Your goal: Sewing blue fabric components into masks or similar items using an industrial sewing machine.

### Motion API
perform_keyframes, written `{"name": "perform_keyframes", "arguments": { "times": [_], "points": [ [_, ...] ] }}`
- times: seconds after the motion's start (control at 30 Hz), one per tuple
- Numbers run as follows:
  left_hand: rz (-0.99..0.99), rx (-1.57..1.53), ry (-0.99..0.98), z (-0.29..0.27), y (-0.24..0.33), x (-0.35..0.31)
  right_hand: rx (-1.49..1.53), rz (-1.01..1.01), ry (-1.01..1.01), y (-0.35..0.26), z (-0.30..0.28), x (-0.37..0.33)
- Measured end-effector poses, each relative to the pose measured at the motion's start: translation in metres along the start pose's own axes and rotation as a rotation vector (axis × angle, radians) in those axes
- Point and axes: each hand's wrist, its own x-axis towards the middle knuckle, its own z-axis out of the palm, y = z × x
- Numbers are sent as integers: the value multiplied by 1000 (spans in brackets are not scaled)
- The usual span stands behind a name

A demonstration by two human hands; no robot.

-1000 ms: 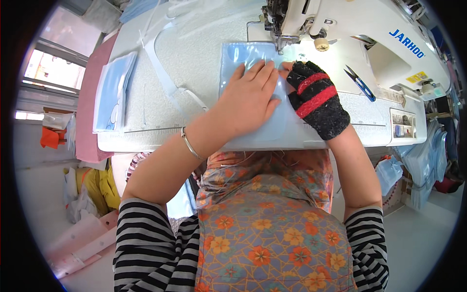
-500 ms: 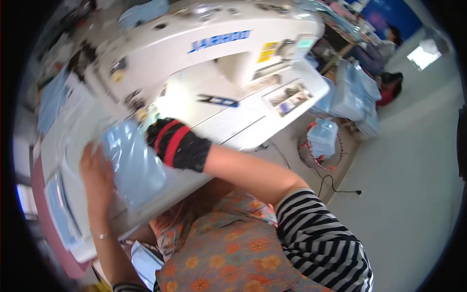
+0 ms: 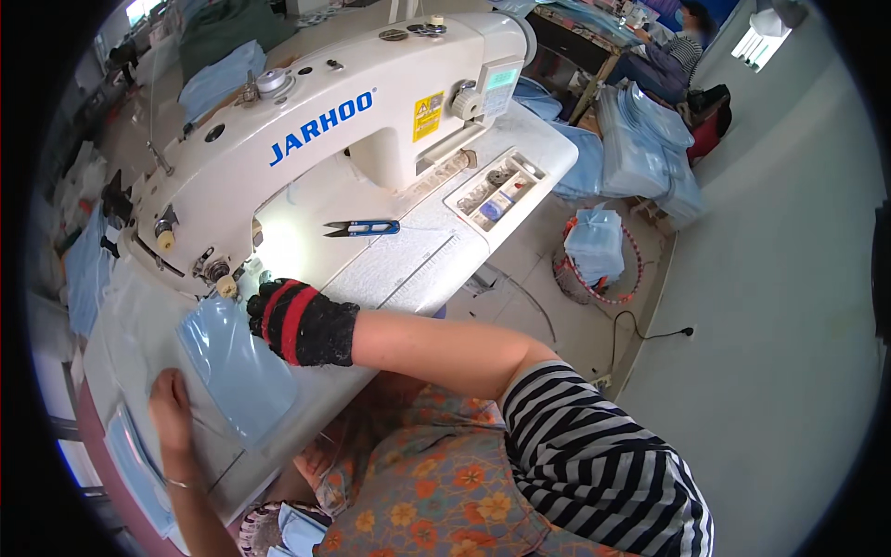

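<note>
A glossy pale blue plastic sheet point(image 3: 234, 376) lies on the sewing machine's table, its far end close to the needle area of the white sewing machine point(image 3: 306, 148). My right hand point(image 3: 302, 325), in a black glove with red bands, is bent over the sheet's right edge by the lit needle area; its fingertips are partly hidden. Bare and curled, my left hand point(image 3: 171, 408) rests on the table left of the sheet, a small gap between them. What its fingers hold, if anything, I cannot make out. Blue-handled thread snips point(image 3: 362, 227) lie beneath the machine arm.
A tray of small parts point(image 3: 495, 195) is set into the table's right end. On the floor at right stands a basket point(image 3: 560, 278) with blue sheets, near a cable point(image 3: 640, 334). Stacked blue sheets point(image 3: 640, 153) lie behind it. Another person point(image 3: 682, 51) sits at the far right.
My left hand has come away from the sheet's left edge, and its fingers are now curled. My right hand stays at the sheet near the needle. The whole view has shifted.
</note>
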Motion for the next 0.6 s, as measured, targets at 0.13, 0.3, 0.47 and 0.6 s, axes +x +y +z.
{"name": "perform_keyframes", "arguments": {
  "times": [0.13,0.3,0.47,0.6],
  "points": [
    [80,410,78,-20,-136,81,-40,-19,2,-4,-1,4],
    [-148,401,434,-78,-120,195,-87,31,13,4,6,1],
    [38,497,215,-35,-149,152,75,-44,102,-10,16,7],
    [307,228,580,-26,12,127,44,33,-14,5,-6,-3]
  ]
}}
